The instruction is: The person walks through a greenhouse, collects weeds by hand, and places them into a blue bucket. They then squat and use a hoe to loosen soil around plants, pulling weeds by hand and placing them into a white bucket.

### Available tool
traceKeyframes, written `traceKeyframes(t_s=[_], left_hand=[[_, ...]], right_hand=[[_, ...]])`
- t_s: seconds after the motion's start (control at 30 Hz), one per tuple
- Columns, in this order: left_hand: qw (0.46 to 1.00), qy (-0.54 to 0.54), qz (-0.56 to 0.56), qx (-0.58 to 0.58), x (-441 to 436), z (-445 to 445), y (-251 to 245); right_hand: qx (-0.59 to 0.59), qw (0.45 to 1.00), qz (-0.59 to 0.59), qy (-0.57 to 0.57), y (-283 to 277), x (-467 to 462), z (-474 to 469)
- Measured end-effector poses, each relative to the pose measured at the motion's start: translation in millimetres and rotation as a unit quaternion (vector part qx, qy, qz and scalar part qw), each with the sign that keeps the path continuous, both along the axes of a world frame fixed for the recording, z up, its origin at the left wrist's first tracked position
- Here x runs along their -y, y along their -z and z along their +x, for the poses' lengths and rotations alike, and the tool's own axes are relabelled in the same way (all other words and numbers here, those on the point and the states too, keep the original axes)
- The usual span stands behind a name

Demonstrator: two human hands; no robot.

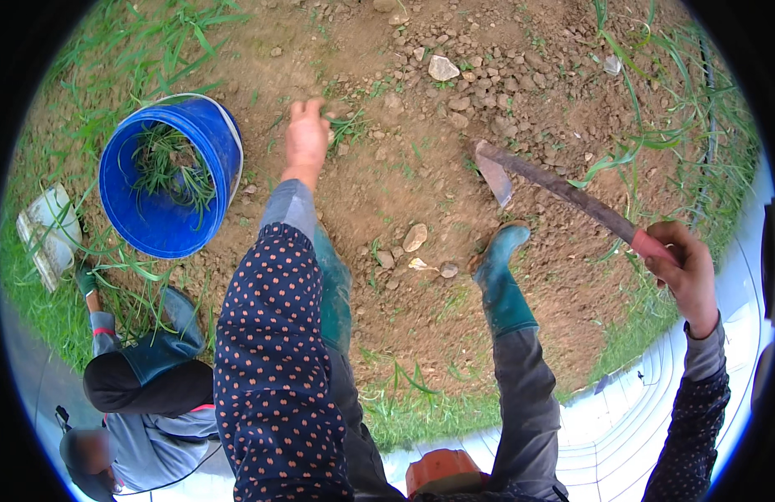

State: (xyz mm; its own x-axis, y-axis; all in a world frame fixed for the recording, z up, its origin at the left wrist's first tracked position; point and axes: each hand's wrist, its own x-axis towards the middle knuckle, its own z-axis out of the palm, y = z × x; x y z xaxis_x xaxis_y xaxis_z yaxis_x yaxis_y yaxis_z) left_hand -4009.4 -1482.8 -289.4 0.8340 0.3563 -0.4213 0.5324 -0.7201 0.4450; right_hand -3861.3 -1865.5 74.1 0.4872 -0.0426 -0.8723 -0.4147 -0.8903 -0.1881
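Note:
My right hand (682, 273) grips the red-wrapped end of a short wooden hoe handle (563, 187). The hoe's metal blade (493, 179) rests at the soil, ahead of my right boot (505, 257). My left hand (307, 138) is stretched forward, low over the ground, fingers bent and slightly blurred. Beside its fingertips is a small tuft of green grass (348, 127); whether the fingers hold it is unclear. To the left of that hand, a blue plastic bucket (158, 233) leans with its mouth towards me, pulled grass (168, 164) inside it.
A co-worker (158, 445) crouches at lower left, a gloved hand (85, 280) near a whitish container (51, 229). Stones, including a pale one (442, 68), dot the soil. A dark hose (708, 94) runs along the right edge. An orange object (444, 470) sits between my legs.

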Motion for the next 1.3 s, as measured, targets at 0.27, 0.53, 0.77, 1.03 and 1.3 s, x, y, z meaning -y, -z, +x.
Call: traceKeyframes(t_s=[0.27, 0.53, 0.77, 1.03, 1.3], left_hand=[[0.986, 0.098, 0.036, -0.13, 20.5, 37.0, -2.4], [0.966, 0.227, 0.056, -0.11, 16.0, 40.5, 3.2], [0.946, 0.288, 0.085, -0.122, 16.2, 37.8, 3.3], [0.949, 0.279, 0.079, -0.127, 16.2, 35.6, 7.3], [0.984, -0.07, -0.157, -0.05, 7.8, -45.3, -106.5]], right_hand=[[-0.003, 1.0, -0.008, 0.017, 1.3, -2.9, 2.1], [-0.007, 1.0, 0.012, 0.028, -0.5, 14.9, 1.6], [0.011, 0.999, 0.013, 0.036, -0.6, 37.5, -11.8], [-0.034, 0.995, -0.014, -0.093, -12.6, 91.2, -51.2], [0.006, 0.998, -0.031, -0.052, -29.1, 44.2, -138.8]])
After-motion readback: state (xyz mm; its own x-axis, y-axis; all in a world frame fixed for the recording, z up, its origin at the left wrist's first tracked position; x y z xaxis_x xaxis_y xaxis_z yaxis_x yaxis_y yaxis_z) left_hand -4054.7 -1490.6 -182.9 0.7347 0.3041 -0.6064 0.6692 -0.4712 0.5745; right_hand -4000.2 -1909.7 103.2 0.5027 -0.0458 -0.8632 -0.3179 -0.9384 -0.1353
